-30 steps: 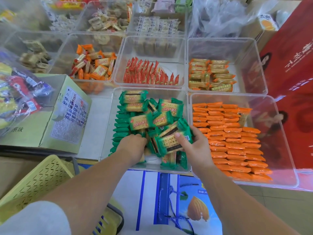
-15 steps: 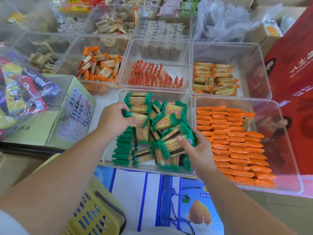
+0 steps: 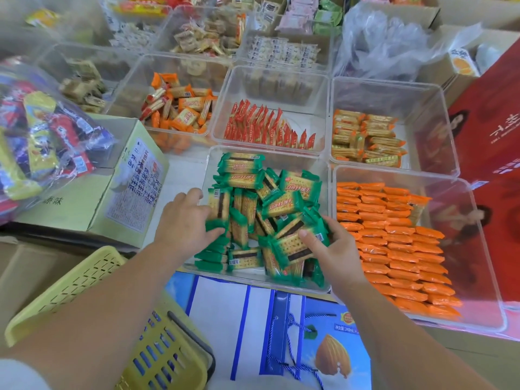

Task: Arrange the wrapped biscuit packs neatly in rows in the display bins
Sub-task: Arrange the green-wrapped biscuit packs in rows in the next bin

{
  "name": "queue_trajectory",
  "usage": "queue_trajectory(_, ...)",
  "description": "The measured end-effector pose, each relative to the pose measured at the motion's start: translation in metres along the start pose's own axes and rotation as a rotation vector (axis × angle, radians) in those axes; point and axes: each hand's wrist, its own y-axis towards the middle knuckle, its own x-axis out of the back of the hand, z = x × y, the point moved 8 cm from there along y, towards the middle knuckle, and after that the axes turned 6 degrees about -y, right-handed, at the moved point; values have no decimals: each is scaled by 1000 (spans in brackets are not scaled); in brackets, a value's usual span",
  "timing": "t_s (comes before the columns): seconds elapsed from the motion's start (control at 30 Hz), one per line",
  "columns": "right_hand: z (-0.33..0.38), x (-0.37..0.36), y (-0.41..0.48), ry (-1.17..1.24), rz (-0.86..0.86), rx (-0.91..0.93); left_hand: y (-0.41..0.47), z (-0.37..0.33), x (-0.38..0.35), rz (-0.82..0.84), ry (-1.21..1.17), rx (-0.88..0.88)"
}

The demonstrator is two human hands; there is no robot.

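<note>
A clear bin [image 3: 323, 161] in front of me holds a loose heap of green-wrapped biscuit packs [image 3: 284, 206]. Along its left wall a few green packs stand on edge in a short row [image 3: 211, 256]. My left hand [image 3: 184, 220] is inside the bin's left side and grips an upright green pack [image 3: 218, 205] at the far end of that row. My right hand [image 3: 334, 249] holds a bundle of green packs [image 3: 292, 247] at the heap's near right, thumb on top.
To the right a bin [image 3: 461, 192] holds neat rows of orange packs [image 3: 394, 243]. Behind stand bins of red packs [image 3: 267, 128], yellow-orange packs [image 3: 365, 139] and mixed orange packs [image 3: 180, 108]. A cardboard box [image 3: 121, 192] sits left, a yellow basket [image 3: 135, 333] near left.
My left hand went from the bin's near edge up its left side, then came back down holding a green pack upright. My right hand stayed on its bundle.
</note>
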Motion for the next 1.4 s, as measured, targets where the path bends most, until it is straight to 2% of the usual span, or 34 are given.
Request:
queue_trajectory(0.13,19,-4,-3,-140,-98,67,-16,5,-5,38,-22,50)
queue_trajectory(0.2,32,-19,-6,-212,-81,130,-27,5,-2,9,-100,84)
queue_trajectory(0.3,41,-55,-5,-355,75,163,-45,-7,6,-86,-206,16)
queue_trajectory(0.43,29,-97,3,-480,263,122,-68,-35,8,-113,-269,-212)
queue_trajectory(0.6,11,-128,11,-613,420,63,-73,-23,-3,-72,-499,-25)
queue_trajectory(0.7,5,-150,7,-752,598,121,-61,-34,-12,51,-518,-100)
queue_trajectory(0.77,-2,-154,8,-692,683,54,-53,-40,-23,175,-492,-140)
queue_trajectory(0.87,-11,-141,11,-476,747,-158,-49,-43,-41,318,-402,-154)
queue_trajectory(1.0,-19,-130,18,-360,698,-322,-47,-44,-52,302,-367,-107)
queue_trajectory(1.07,-21,-131,23,-390,694,-339,-47,-46,-55,274,-337,-88)
queue_trajectory(1.2,-9,-136,43,-623,675,-145,-45,-45,-56,215,-373,-94)
queue_trajectory(1.33,-2,-155,50,-1126,751,196,-48,-43,-59,240,-497,-107)
queue_trajectory(1.4,-1,-161,48,-1297,788,319,-49,-43,-61,269,-549,-95)
